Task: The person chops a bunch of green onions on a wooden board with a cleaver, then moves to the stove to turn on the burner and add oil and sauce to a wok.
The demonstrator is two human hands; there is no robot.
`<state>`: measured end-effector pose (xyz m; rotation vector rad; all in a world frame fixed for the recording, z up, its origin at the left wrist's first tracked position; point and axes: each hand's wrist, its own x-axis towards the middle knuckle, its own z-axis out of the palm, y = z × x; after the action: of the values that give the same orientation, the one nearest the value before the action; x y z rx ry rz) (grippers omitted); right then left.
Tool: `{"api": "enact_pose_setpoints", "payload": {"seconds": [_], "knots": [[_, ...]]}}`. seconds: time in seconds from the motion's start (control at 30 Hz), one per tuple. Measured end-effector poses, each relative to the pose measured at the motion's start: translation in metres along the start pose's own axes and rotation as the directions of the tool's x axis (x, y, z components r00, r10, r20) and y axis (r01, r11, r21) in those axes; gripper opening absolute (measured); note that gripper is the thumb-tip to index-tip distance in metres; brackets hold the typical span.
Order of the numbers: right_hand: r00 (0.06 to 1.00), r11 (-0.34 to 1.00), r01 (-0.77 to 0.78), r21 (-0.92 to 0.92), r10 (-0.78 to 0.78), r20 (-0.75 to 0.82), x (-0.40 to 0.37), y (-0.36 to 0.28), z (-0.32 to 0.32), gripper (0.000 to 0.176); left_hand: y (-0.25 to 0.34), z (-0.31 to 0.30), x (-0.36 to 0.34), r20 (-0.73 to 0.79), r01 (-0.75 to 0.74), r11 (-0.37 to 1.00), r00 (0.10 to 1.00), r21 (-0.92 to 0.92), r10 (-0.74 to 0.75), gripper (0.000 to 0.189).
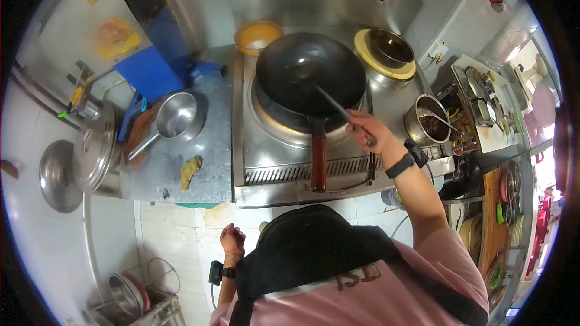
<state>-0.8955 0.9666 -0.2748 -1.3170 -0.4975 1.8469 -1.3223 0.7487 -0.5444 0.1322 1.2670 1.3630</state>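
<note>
A dark wok (290, 78) with a reddish-brown handle sits on the steel stove (278, 160), its handle toward me. My right hand (367, 131) is closed round the end of a long metal utensil (333, 102), whose far end reaches into the wok. The utensil's tip is hard to make out against the dark metal. My left hand (232, 240) hangs low beside my body, below the counter's front edge, with its fingers curled in; nothing shows in it. The wok's handle is not held.
Left of the stove, a steel saucepan (176, 116) and a crumpled yellowish cloth (190, 173) lie on the counter. An orange bowl (258, 36) stands behind the wok. To the right are a dark bowl (391, 47) and a steel pot (428, 122) with a spoon.
</note>
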Motion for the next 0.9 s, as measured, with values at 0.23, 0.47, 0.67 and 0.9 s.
{"api": "enact_pose_setpoints", "payload": {"seconds": [0.23,0.47,0.67,0.9], "knots": [[0.973,0.976,-0.214,0.04,0.216,-0.082,-0.047,-0.041,-0.051,0.029,0.007,-0.003,0.0,-0.059,0.044,0.984,0.997,-0.173,-0.055,0.004],[0.998,0.976,-0.014,-0.216,0.0,-0.064,-0.01,-0.033,-0.023,0.036,-0.006,-0.009,0.005,-0.052,-0.018,0.994,0.999,-0.105,0.013,0.004],[0.987,0.875,-0.157,-0.459,0.119,-0.11,-0.048,-0.068,-0.055,0.039,-0.005,-0.022,-0.005,-0.02,-0.038,0.996,0.999,-0.083,0.036,0.001],[0.993,0.856,-0.065,-0.513,0.005,-0.117,-0.022,-0.053,-0.056,0.042,0.027,0.023,-0.046,-0.099,0.031,0.98,0.994,-0.196,-0.052,0.005]]}}
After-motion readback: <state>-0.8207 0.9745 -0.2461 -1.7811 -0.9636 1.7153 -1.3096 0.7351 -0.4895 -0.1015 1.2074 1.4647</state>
